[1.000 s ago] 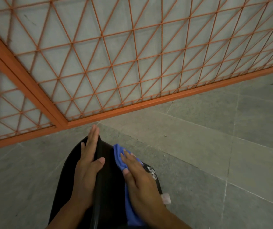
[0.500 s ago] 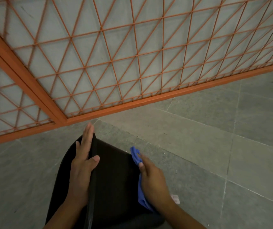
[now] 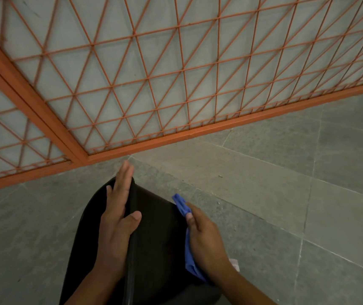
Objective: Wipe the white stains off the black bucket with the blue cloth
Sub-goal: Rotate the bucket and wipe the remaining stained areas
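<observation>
While the left hand [image 3: 116, 219] lies flat with straight fingers steadying the black bucket [image 3: 154, 243] on the floor [image 3: 264, 205], the right hand [image 3: 204, 241] presses the blue cloth [image 3: 181, 205] to its right side, mid-wipe; next, firm strokes over any remaining stains.

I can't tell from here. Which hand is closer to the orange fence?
Left. The left hand lies flat on the bucket, fingertips reaching toward the fence. The right hand presses the cloth on the bucket's right side, farther back.
</observation>
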